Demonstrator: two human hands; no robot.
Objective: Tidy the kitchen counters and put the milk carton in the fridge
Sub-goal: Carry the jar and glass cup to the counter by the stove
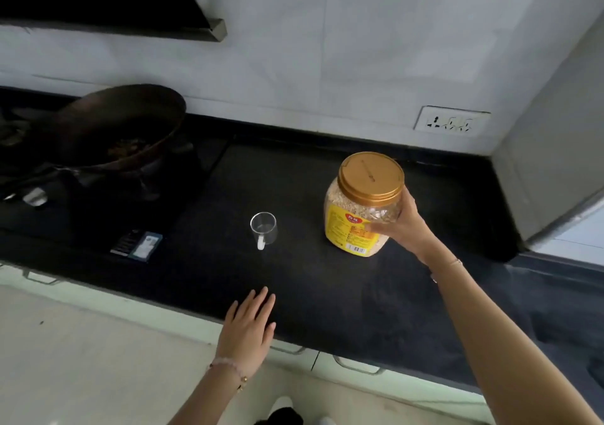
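A clear plastic jar [359, 215] with a gold lid and yellow label, filled with grain, stands on the black counter [327, 294]. My right hand [403, 225] grips its right side just below the lid. My left hand [250, 326] hovers flat with straight fingers over the counter's front edge, touching nothing I can see. A small empty glass mug [264, 229] stands upright between the two hands. No milk carton is in view.
A dark wok [121, 127] sits on the gas stove [81, 196] at the left. A small dark box [137, 245] lies near the stove. A wall socket [452, 122] is at the back right, a grey appliance side [555, 163] at the far right. Drawers [356, 366] run below the counter.
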